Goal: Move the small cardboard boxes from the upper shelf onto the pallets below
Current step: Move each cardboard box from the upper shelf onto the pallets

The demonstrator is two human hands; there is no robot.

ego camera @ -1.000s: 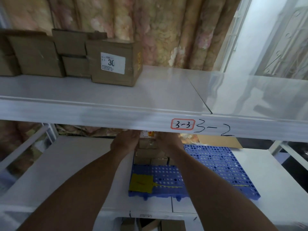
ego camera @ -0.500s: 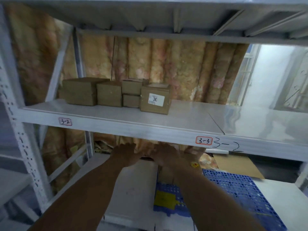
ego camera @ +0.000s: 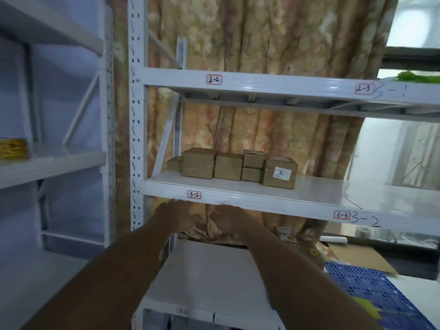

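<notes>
1. White steel racking [ego camera: 137, 139] stands before you, with a flowered curtain [ego camera: 262, 44] hanging behind it
2. Your boxes [ego camera: 228, 166] sit in a row on the shelf [ego camera: 238, 195] that carries the tag [ego camera: 194, 194] 3-2, touching side by side; two small ones are stacked, and the rightmost box [ego camera: 279, 179] bears a white label [ego camera: 281, 173] reading 30
3. Your left hand [ego camera: 176, 217] is raised just under that shelf's front edge, near the tag; it is blurred, so you cannot tell how its fingers lie, and nothing shows in it
4. Your right hand [ego camera: 232, 222] is up beside it, a little apart, just below the same edge; it is blurred too, and its grip cannot be told
5. Low on your right, the blue pallet [ego camera: 371, 287] lies on the lower shelf [ego camera: 209, 270], with flat cardboard [ego camera: 357, 256] behind it
</notes>
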